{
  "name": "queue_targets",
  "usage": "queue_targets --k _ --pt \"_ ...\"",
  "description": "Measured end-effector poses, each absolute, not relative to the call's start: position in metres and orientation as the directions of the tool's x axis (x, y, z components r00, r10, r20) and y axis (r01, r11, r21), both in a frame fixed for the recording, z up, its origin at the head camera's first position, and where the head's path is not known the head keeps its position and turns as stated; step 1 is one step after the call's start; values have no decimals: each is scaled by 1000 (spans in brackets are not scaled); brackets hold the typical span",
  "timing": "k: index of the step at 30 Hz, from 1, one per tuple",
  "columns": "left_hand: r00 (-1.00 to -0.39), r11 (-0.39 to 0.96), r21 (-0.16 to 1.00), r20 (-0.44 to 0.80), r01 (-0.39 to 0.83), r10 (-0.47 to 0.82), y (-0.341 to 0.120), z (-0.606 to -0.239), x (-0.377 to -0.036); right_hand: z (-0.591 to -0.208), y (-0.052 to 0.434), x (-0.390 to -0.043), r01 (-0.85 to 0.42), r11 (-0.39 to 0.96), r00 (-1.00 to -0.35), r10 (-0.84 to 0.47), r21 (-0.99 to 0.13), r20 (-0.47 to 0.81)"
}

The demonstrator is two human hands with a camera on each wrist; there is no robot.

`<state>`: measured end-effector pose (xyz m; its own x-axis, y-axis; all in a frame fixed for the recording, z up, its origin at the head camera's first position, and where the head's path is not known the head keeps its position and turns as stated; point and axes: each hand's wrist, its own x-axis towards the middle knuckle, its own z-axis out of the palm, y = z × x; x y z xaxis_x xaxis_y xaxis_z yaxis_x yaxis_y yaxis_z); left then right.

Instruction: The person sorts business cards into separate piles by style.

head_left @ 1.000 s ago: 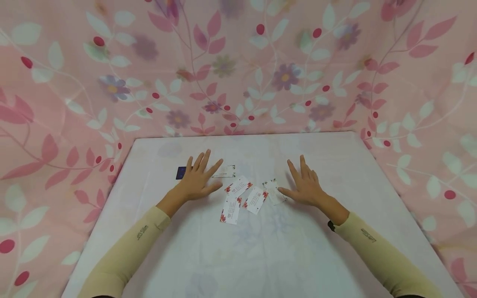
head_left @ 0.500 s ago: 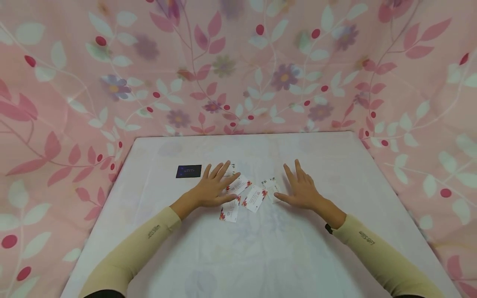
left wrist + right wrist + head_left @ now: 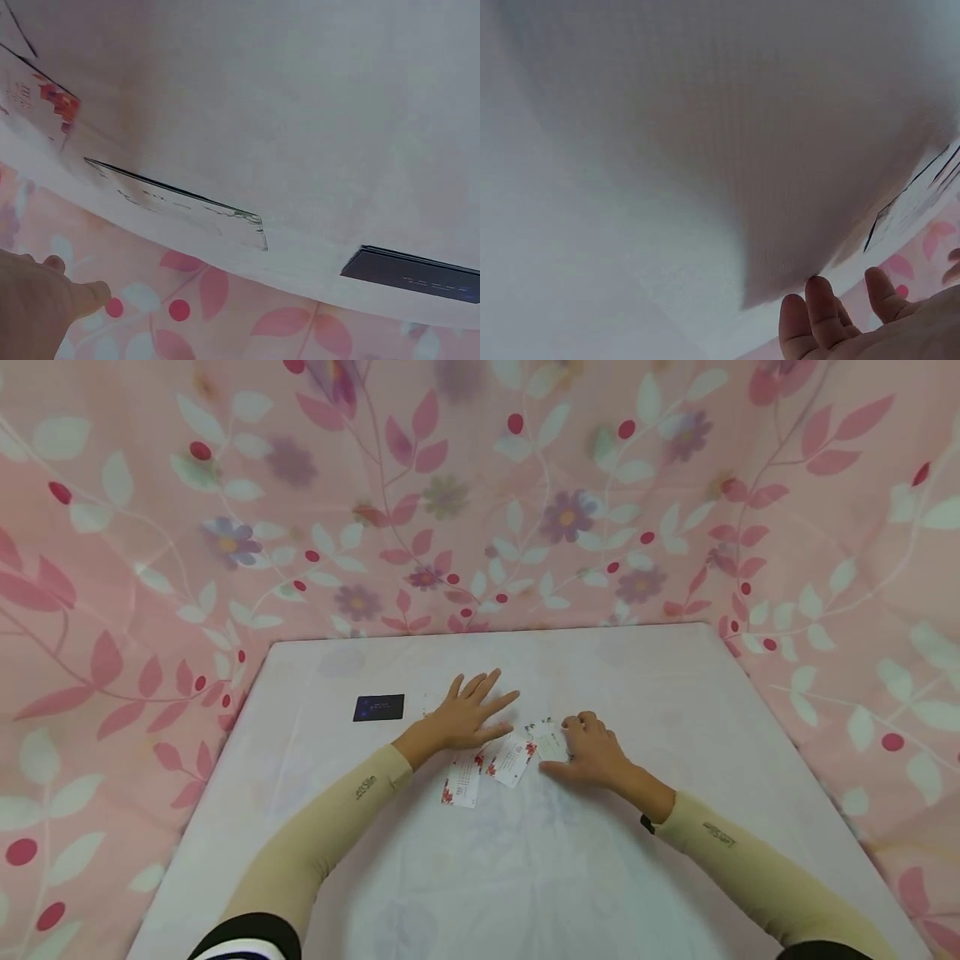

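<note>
1. From the head view we see the left hand lying flat near the middle of the white table, fingers straight and spread, pointing toward 1 o'clock.
2. That hand covers a white card with red flowers; we can make out only part of it, in the left wrist view.
3. At 5 o'clock of the left hand lie two more flowered cards, the lower card and the middle card, just beside each other.
4. The right hand rests at 3 o'clock of those cards, its fingers curled down onto the right card; the thumb lies along that card's near edge. We cannot tell whether the card is lifted off the cloth.
5. A dark blue card lies alone at 9 o'clock of the left hand, well apart from the white ones.
6. A pale card shows in the left wrist view, between the flowered card and the dark one.
7. Pink floral cloth hangs behind the table, at 12 o'clock.
</note>
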<state>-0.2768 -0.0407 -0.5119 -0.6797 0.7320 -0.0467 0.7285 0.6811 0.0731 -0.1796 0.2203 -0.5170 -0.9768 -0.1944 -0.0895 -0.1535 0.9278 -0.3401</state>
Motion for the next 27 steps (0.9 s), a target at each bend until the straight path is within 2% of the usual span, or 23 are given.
queue_targets --k 5,11,18,23,27 --pt "-704 709 34 -95 705 704 -28 -514 -295 -518 214 -182 -112 945 -981 -154 -308 -116" --pt "-698 698 -35 -75 715 712 -18 -518 -305 -520 217 -184 -82 949 -983 -127 -303 -133" --pt "-651 633 -164 -86 756 755 -26 -526 -291 -518 223 -185 -71 938 -984 -122 -339 -131" --pt "-626 615 -141 -55 776 778 -28 -531 -281 -519 229 -188 -61 932 -982 -120 -358 -143" --pt "-635 623 -132 -101 771 766 -29 -535 -278 -519 233 -191 -77 918 -980 -141 -390 -139"
